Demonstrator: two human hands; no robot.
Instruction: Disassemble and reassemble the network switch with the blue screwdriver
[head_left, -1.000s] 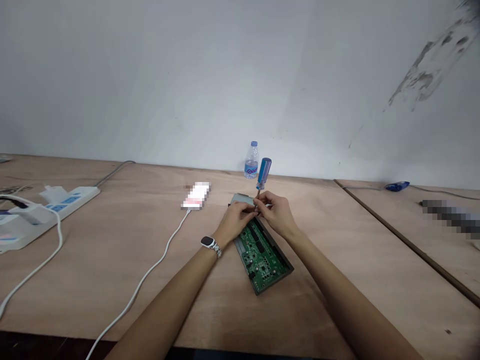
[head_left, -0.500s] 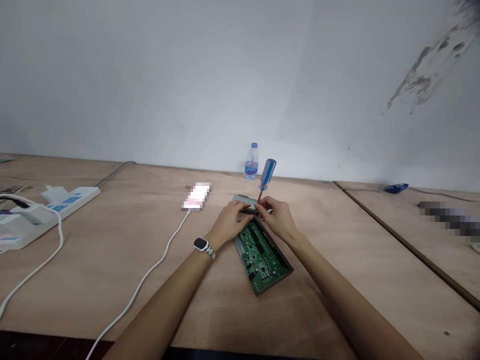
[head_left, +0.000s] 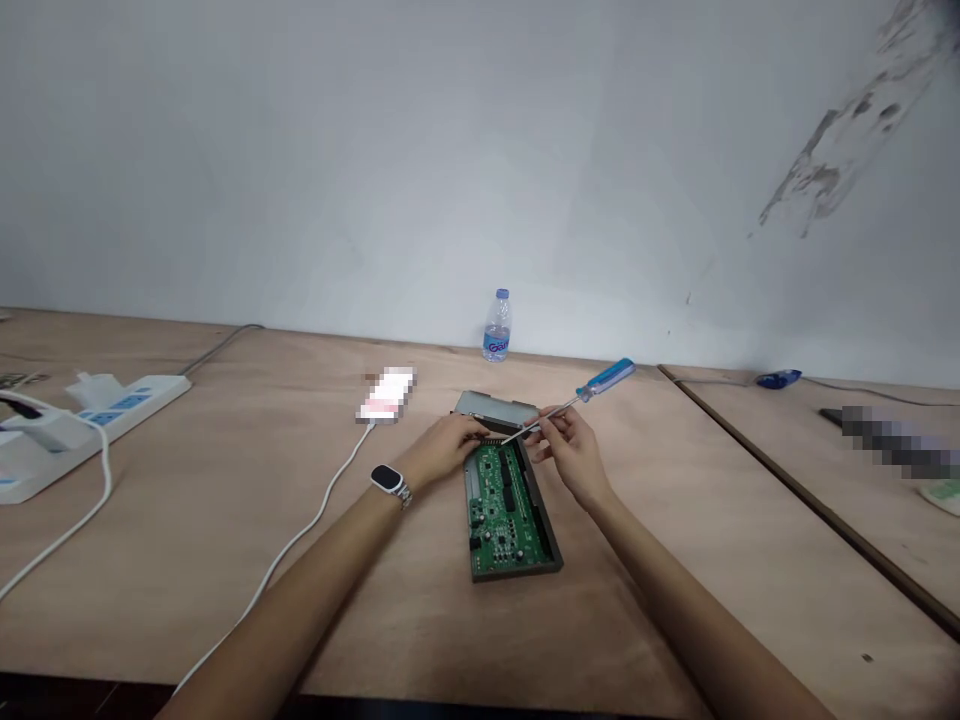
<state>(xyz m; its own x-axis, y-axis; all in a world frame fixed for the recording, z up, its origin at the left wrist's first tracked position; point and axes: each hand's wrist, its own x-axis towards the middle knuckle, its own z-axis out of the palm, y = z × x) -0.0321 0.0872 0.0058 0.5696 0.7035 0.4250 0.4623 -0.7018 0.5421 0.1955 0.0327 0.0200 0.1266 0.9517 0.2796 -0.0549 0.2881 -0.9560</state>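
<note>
Your left hand [head_left: 444, 446] presses down the circuit board [head_left: 504, 510], steadying it, while your right hand [head_left: 564, 440] pinches a screwdriver [head_left: 574, 400], tip angled toward the board's far end.

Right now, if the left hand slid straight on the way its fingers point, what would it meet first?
The left hand points right, along the far end of the circuit board. It would likely meet the screwdriver tip first, then the right hand; depth is unclear.

the circuit board [head_left: 504, 505] lies on the table [head_left: 675, 560] between the left hand [head_left: 442, 450] and right hand [head_left: 570, 450]; behind it stands a bottle [head_left: 496, 327]; a power strip [head_left: 90, 415] lies far left; a phone [head_left: 386, 395] left of the board.
</note>
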